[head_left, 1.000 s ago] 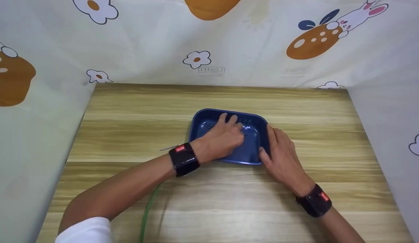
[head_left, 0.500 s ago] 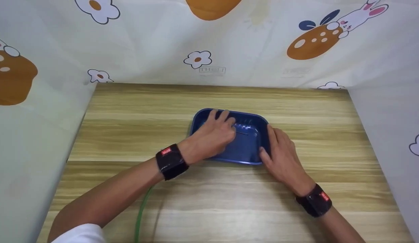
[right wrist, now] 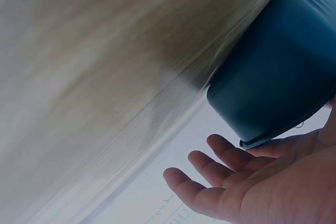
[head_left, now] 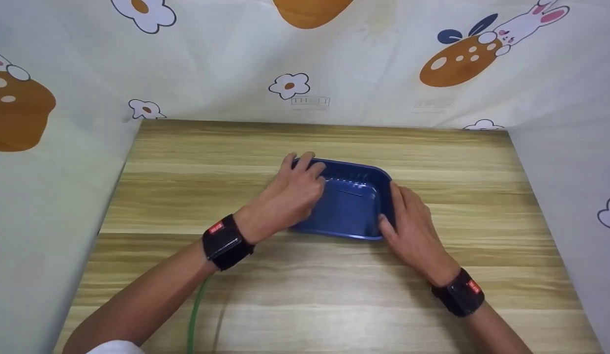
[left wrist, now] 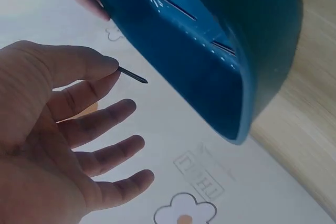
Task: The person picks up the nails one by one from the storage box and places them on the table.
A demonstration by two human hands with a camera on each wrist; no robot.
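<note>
My left hand [head_left: 282, 201] hovers over the left end of a blue plastic basin [head_left: 344, 216], hiding that corner. In the left wrist view it pinches a dark nail [left wrist: 133, 75] between thumb and index finger, pointed tip outward; the other fingers are spread. Two more thin nails lie on the basin floor, one nail [left wrist: 179, 9] farther in and another nail [left wrist: 224, 48] closer to the near end wall. My right hand [head_left: 413, 233] holds the basin's right end, thumb over the rim and index finger along the outer wall, with its other fingers off the basin.
The basin stands on a wood-grain table [head_left: 305, 290]. A green cord [head_left: 194, 314] runs off the near edge below my left wrist. Patterned sheeting [head_left: 226, 64] rises behind the table and on both sides.
My left hand has moved leftward, from the middle of the basin to its left end. A thin metal piece seen left of the basin earlier is no longer visible. My right hand stays put.
</note>
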